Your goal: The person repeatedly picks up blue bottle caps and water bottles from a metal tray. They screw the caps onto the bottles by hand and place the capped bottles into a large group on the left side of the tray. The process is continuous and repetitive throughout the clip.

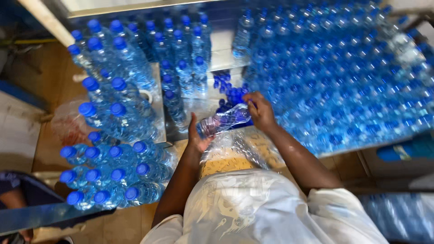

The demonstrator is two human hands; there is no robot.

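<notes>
Head view, one clear bottle (224, 120) lying sideways, left hand (197, 138) cupping its base, right hand (260, 110) fingers gripping its neck.

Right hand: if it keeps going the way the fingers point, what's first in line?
The right hand grips the cap end of a clear bottle, fingers pointing up and left. First in line looks to be the pile of loose blue caps just beyond; depth is unclear from this head view.

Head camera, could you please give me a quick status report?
Left hand cups bottle base. Right hand at its cap end. Clear bottle held sideways. Loose blue caps behind.
</notes>
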